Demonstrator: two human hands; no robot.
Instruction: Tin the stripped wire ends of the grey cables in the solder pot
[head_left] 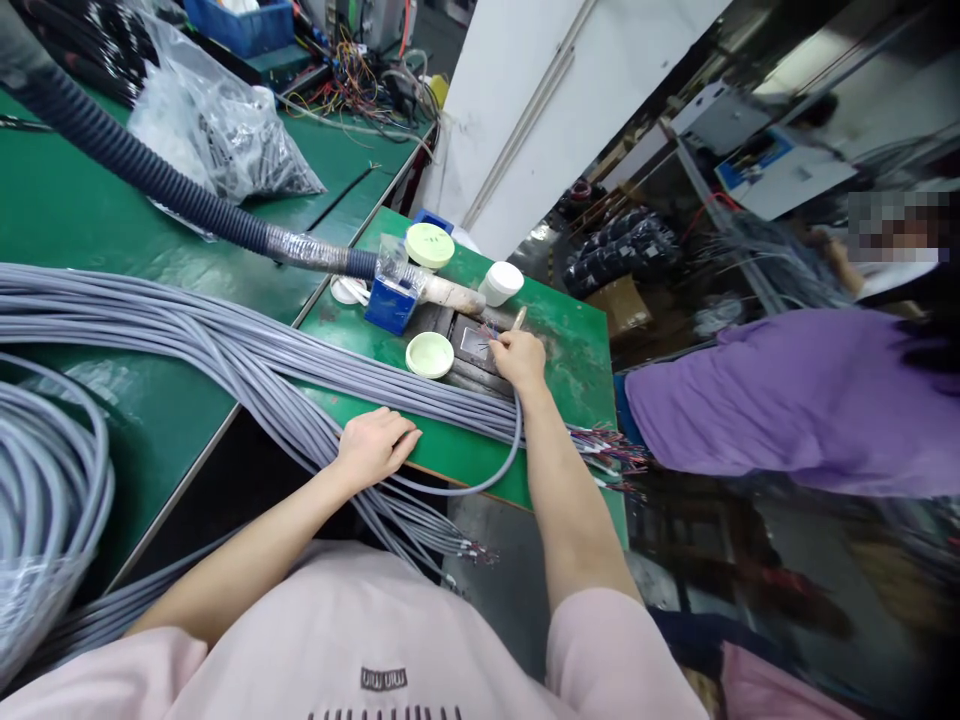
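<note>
My right hand [519,360] is closed around the end of a grey cable [517,425]. Fine stripped wires [489,331] stick out past its fingertips, over a small metal tray-like block with a shiny rectangular surface [474,343]. From that hand the cable curves down and back to the left. My left hand [377,443] rests near the table's front edge, beside a thick bundle of grey cables [300,370]; its fingers are loosely stretched and the thumb is apart. A pale green round dish [430,355] stands just left of the block.
A ribbed hose [225,210] reaches over the green table [577,350] toward the block. Around it are a blue box [391,302], a white cup [502,283] and a green-lidded tub [430,245]. Coiled cable [45,500] lies left; a person in purple [787,400] is at right.
</note>
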